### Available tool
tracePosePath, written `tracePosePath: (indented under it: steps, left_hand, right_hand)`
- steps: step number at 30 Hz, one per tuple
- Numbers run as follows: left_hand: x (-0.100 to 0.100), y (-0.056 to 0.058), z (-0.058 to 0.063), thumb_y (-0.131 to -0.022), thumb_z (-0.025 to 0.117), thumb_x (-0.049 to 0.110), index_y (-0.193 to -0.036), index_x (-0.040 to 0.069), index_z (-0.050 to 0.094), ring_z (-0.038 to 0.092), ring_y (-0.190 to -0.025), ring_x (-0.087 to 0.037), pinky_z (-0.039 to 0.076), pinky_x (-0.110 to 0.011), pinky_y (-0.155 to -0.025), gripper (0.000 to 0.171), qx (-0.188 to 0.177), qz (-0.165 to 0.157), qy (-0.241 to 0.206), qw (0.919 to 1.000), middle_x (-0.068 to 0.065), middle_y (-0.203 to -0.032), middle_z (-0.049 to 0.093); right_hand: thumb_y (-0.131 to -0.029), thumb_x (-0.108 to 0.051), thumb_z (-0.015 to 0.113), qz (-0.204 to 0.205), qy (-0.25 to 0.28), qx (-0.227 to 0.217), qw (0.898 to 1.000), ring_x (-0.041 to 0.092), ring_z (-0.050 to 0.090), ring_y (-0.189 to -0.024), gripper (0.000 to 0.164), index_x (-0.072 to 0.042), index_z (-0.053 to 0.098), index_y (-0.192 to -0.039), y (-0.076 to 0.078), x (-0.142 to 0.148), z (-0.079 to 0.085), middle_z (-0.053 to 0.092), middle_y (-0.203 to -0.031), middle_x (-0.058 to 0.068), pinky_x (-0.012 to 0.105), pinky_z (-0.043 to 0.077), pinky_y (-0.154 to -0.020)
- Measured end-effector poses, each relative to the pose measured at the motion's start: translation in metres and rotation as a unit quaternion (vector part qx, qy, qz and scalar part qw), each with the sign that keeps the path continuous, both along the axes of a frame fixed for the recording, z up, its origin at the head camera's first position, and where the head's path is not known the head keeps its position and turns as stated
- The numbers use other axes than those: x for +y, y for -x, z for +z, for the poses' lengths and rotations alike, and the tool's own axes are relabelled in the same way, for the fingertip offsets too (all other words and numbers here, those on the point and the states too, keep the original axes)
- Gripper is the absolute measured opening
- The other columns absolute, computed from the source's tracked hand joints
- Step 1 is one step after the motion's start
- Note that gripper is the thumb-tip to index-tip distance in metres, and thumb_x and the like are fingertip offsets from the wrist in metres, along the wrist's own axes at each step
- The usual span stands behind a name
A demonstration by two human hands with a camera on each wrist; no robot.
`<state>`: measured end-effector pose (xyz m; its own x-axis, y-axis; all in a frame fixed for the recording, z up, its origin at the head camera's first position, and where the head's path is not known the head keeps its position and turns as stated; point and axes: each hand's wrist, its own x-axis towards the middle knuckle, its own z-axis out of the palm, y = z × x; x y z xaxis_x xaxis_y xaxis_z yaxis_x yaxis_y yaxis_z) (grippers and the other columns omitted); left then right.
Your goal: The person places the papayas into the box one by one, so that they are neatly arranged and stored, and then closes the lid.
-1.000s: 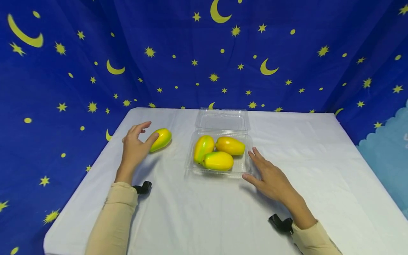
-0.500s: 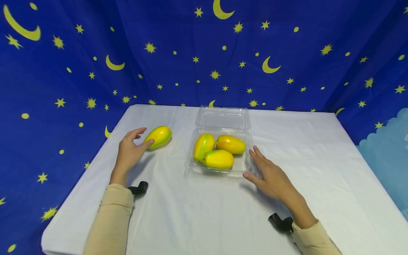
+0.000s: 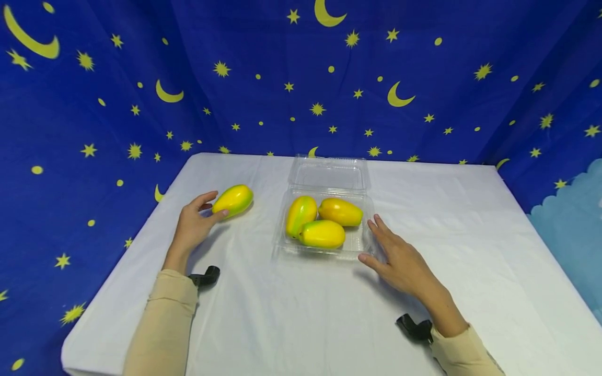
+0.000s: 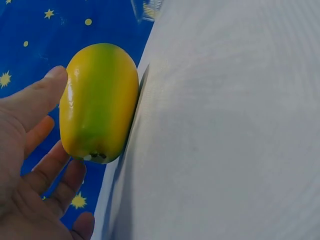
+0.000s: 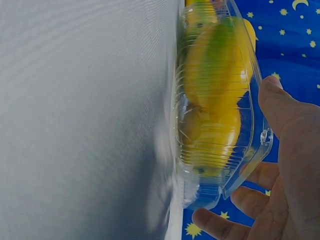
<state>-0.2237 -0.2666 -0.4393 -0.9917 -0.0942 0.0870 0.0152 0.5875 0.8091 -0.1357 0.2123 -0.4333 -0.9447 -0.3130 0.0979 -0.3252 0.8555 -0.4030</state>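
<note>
Lone fruit [image 3: 233,200] near far left corner of table [image 3: 291,313]: probably light, stiff, slick; best gripped round middle. Left hand [image 3: 193,223] wide at near end; right hand [image 3: 401,262] wide beside box [image 3: 356,242].

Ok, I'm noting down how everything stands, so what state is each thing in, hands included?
Clear container: open, partly filled
Lid: folded back, away from the fruits
Three fruits: inside the container, lying close together
Loose fruit: outside the container, on its side
Left hand: fingers relaxed, thumb at the loose fruit
Right hand: fingers spread, at the container's right side
White tablecloth: spread, faintly creased
</note>
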Motion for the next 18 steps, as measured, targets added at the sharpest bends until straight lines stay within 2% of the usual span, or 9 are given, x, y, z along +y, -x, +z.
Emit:
tracePosePath:
  steps: [7,13,18]
  left_hand:
    - [-0.001,0.003,-0.006,-0.091,0.075,0.035,-0.148,0.016,0.050,0.050,-0.133,-0.029,0.044,-0.047,-0.108,0.066,-0.022,0.012,-0.034,0.9991,-0.008,-0.150,0.052]
    - [-0.002,0.005,-0.011,-0.092,0.075,0.027,-0.148,0.013,0.050,0.053,-0.126,-0.032,0.042,-0.049,-0.110,0.063,-0.014,0.005,-0.040,0.9991,-0.015,-0.142,0.057]
    - [-0.003,0.005,-0.013,-0.091,0.075,0.025,-0.149,0.012,0.048,0.054,-0.126,-0.033,0.043,-0.049,-0.110,0.065,-0.018,0.004,-0.041,0.9990,-0.016,-0.143,0.057]
  right_hand:
    - [-0.094,-0.064,0.056,0.001,-0.001,0.002,1.000,0.043,0.039,-0.144,0.089,-0.016,0.023,-0.161,0.000,0.000,0.000,0.017,-0.169,0.008,0.063,0.038,-0.112]
    - [-0.094,-0.065,0.056,0.000,0.002,0.000,1.000,0.043,0.039,-0.144,0.089,-0.016,0.023,-0.161,-0.001,0.000,0.001,0.017,-0.169,0.008,0.064,0.038,-0.112]
    - [-0.094,-0.065,0.055,0.001,0.004,-0.001,1.000,0.043,0.039,-0.144,0.089,-0.016,0.024,-0.161,-0.001,0.000,0.001,0.016,-0.169,0.007,0.063,0.038,-0.112]
